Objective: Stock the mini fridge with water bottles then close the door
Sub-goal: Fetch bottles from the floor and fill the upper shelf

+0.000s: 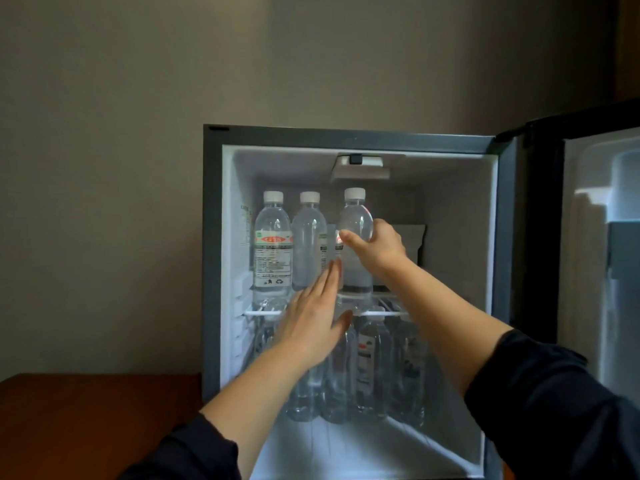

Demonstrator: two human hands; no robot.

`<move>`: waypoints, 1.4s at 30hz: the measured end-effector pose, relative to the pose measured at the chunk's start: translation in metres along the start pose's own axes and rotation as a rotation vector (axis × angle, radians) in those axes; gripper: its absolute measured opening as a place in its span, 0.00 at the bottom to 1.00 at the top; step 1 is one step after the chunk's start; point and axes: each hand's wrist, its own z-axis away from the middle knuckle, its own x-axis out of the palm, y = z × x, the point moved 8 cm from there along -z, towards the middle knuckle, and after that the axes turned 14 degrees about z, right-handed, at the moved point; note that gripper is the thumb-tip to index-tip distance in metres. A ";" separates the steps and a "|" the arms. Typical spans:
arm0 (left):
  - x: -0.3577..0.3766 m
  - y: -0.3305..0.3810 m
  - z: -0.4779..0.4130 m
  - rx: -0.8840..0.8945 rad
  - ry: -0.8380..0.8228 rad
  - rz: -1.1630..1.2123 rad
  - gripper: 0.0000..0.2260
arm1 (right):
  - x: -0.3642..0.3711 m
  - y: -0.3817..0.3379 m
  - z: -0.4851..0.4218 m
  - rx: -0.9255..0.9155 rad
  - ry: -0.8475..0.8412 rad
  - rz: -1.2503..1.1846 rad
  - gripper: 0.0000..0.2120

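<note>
The mini fridge (213, 237) stands open, its door (588, 237) swung out to the right. On the upper wire shelf (388, 311) stand three clear water bottles with white caps. My right hand (377, 249) grips the rightmost bottle (355, 216) around its shoulder, upright on the shelf. My left hand (313, 317) is flat with straight fingers, fingertips near the lower part of that bottle and the middle bottle (308, 244). The left bottle (272, 244) shows its label. Several more bottles (370, 368) stand on the fridge floor below.
A brown wooden surface (97, 420) lies to the left of the fridge. A plain wall (207, 64) rises behind. A white ledge (410, 237) sits at the back right of the upper shelf, with free shelf room in front of it.
</note>
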 end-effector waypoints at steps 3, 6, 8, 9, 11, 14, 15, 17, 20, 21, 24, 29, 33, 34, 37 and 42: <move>0.007 -0.008 0.005 0.077 0.012 -0.090 0.35 | 0.009 0.003 -0.006 0.028 -0.002 -0.029 0.27; 0.016 -0.018 0.016 0.119 0.031 -0.190 0.30 | 0.020 0.003 -0.007 0.030 0.011 -0.041 0.28; 0.016 -0.024 0.024 0.121 0.068 -0.263 0.28 | 0.025 0.003 -0.006 0.019 0.028 -0.045 0.29; 0.018 -0.028 0.026 0.112 0.068 -0.300 0.28 | 0.027 0.003 -0.006 0.015 0.038 -0.052 0.29; 0.020 -0.033 0.028 0.114 0.083 -0.347 0.27 | 0.030 0.003 -0.006 0.013 0.057 -0.070 0.29; 0.021 -0.034 0.030 0.096 0.048 -0.352 0.29 | 0.034 0.003 -0.006 0.020 0.079 -0.108 0.28; 0.022 -0.033 0.030 0.105 0.040 -0.335 0.29 | 0.036 0.003 -0.005 0.022 0.091 -0.116 0.28; 0.020 -0.033 0.030 0.128 0.048 -0.323 0.30 | 0.036 0.002 -0.002 0.022 0.121 -0.127 0.27; 0.017 -0.032 0.033 0.113 0.011 -0.374 0.30 | 0.036 0.001 0.007 0.016 0.132 -0.168 0.27; 0.016 -0.031 0.035 0.113 -0.017 -0.362 0.30 | 0.038 0.003 0.010 0.016 0.122 -0.179 0.26; 0.015 -0.029 0.039 0.113 -0.014 -0.327 0.30 | 0.045 0.013 0.026 0.023 0.075 -0.192 0.23; 0.006 -0.027 0.052 -0.001 -0.106 -0.265 0.32 | 0.044 0.020 0.047 0.026 0.032 -0.046 0.19; -0.018 -0.013 0.061 -0.073 -0.192 -0.101 0.30 | 0.032 0.012 0.067 -0.024 0.049 0.075 0.18; -0.026 -0.008 0.066 -0.071 -0.200 -0.080 0.29 | 0.030 0.007 0.073 -0.057 0.035 0.080 0.16; -0.048 -0.001 0.089 -0.053 -0.233 -0.059 0.25 | 0.030 -0.017 0.096 -0.172 -0.023 0.119 0.12; -0.085 -0.014 0.140 -0.187 -0.319 -0.114 0.17 | 0.057 -0.061 0.145 -0.342 -0.226 0.185 0.09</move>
